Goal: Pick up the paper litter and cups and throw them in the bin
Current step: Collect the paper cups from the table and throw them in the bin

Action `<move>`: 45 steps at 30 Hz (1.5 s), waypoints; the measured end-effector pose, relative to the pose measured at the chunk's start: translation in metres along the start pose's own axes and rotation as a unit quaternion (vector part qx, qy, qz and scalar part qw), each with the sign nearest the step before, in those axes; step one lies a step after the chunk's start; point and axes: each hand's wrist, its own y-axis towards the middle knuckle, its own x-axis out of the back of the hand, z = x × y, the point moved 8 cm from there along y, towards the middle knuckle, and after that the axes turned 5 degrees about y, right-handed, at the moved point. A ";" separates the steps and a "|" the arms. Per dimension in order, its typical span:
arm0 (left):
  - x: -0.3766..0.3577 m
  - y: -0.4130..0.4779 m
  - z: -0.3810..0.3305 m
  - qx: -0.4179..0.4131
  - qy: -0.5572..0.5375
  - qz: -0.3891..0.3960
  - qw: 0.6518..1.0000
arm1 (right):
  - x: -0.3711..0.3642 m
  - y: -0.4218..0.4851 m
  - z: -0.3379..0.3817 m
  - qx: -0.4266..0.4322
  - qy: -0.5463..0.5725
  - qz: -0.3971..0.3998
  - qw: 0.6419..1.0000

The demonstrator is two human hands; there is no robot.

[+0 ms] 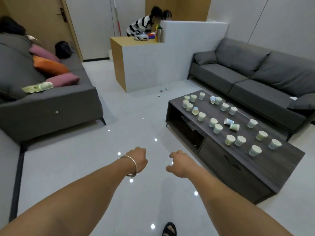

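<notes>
While we cannot tell whether our left hand (138,159) holds anything, its fingers curled under, our right hand (179,165) hangs loose and empty near the table (288,157) bearing the cups (230,139).

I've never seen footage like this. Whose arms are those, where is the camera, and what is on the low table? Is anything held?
There is no machine here: a person wears one wide-angle camera on the head, looking forward and down, so you see their own bare arms stretched out. The left hand, with a silver bangle on its wrist, and the right hand hover over the shiny pale floor with loosely curled fingers; neither holds anything. To the right stands a long low dark wooden coffee table dotted with small pale paper cups, most upright, a few tipped on their sides. Small crumpled paper scraps lie on the floor by the white partition further back. Grey fabric sofas stand on both sides. No bin shows here.
</notes>
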 end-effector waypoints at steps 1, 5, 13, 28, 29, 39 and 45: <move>0.007 0.019 0.006 0.009 0.001 0.000 1.000 | 0.013 0.022 0.000 0.008 -0.002 -0.001 1.000; 0.037 0.083 0.030 0.037 0.062 0.029 0.997 | 0.062 0.095 0.006 0.035 -0.012 0.008 0.999; 0.073 0.199 0.050 0.030 0.114 0.072 0.990 | 0.124 0.219 0.030 0.077 -0.044 0.018 0.996; 0.194 0.491 0.166 -0.001 0.104 -0.062 0.993 | 0.240 0.488 0.108 0.056 -0.055 -0.021 0.997; 0.201 0.506 0.174 -0.004 0.103 -0.058 0.993 | 0.246 0.503 0.113 0.055 -0.048 -0.022 0.997; 0.234 0.678 0.202 -0.006 0.126 -0.015 0.992 | 0.300 0.691 0.119 0.066 -0.035 0.019 0.997; 0.297 0.790 0.221 0.027 0.134 -0.026 0.990 | 0.366 0.807 0.118 0.077 -0.025 0.022 0.996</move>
